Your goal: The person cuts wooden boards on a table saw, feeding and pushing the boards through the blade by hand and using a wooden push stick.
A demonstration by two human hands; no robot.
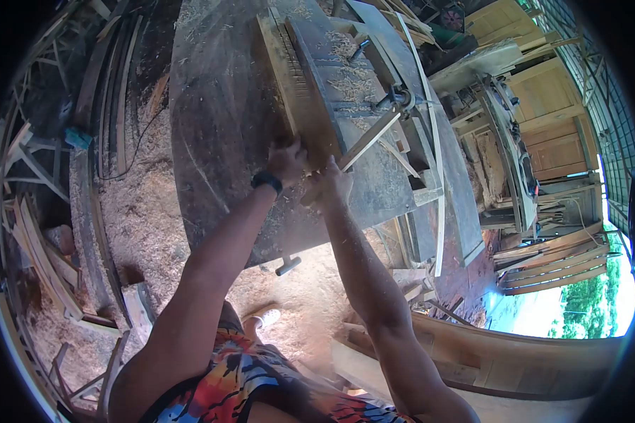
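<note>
Both my hands are at the near end of a long wooden board (310, 106) that lies on a dark worktable (219, 113). My left hand (287, 163), with a black band at its wrist, grips the board's left near corner. At the right near corner my right hand (329, 185) is closed on the same board, its thumb pointing up along the edge. A dark straight fence (315, 84) runs along the board's right side. Beyond it, a metal clamp (400, 99) sits over a pale wooden strip (371, 141).
Sawdust and shavings (148, 204) cover the floor. Long planks (116, 92) lie at the left. A T-shaped handle (288, 266) sticks out below the table's near edge. A curved wooden piece (501, 352) is at the lower right, and wooden panels (547, 106) stand at the back right.
</note>
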